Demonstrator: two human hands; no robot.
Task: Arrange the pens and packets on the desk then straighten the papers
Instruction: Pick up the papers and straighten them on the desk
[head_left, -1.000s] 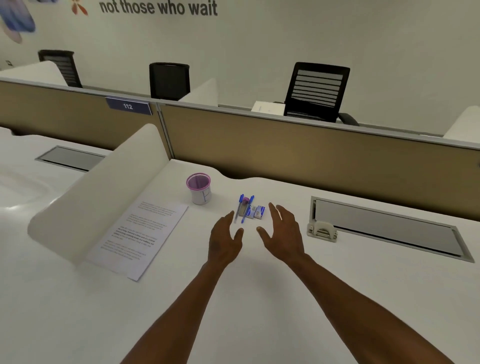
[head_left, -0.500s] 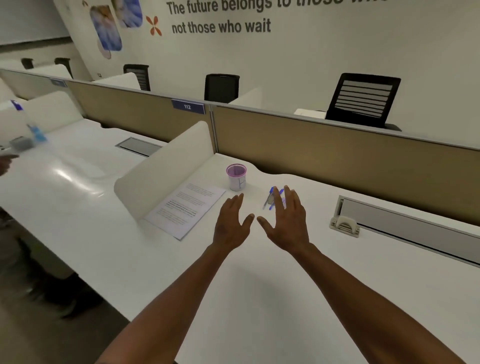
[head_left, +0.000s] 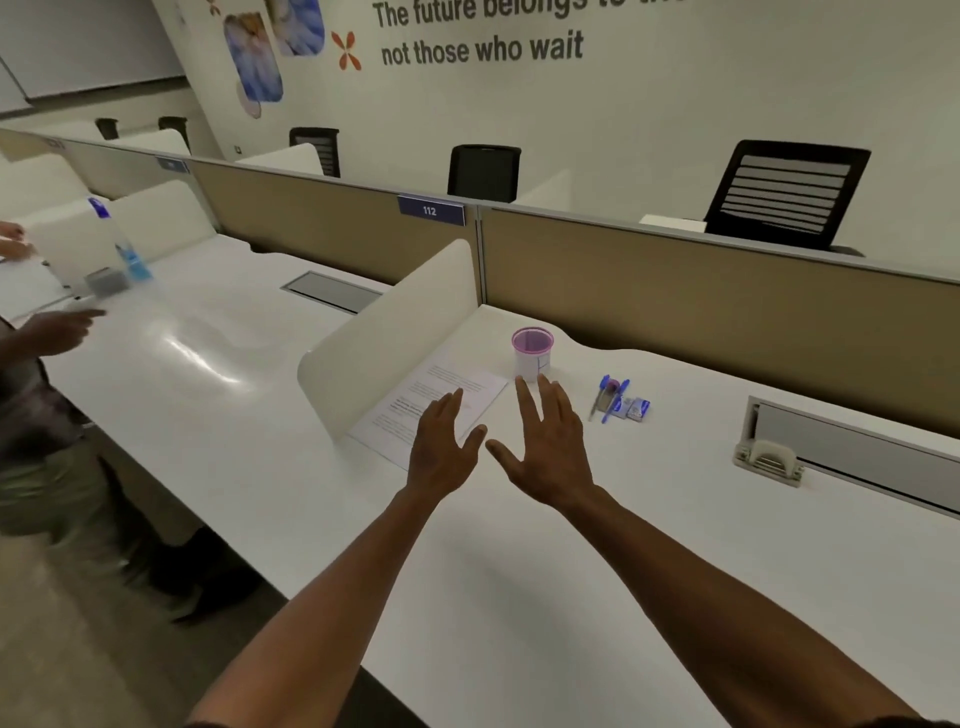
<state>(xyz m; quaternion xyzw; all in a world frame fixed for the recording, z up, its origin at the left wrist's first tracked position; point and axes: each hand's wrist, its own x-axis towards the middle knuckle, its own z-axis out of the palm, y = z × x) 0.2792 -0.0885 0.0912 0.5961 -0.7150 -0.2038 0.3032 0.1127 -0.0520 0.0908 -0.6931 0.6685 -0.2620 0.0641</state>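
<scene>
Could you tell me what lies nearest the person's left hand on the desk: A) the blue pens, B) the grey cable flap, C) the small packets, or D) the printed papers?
D: the left hand reaches over the printed papers, with the pens lying off beyond the right hand.

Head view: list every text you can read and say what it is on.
"The future belongs", cut off, and "not those who wait": wall.
"112": blue tag on the divider.
Print on the papers: too small to read.
Packets: markings blurred.
</scene>
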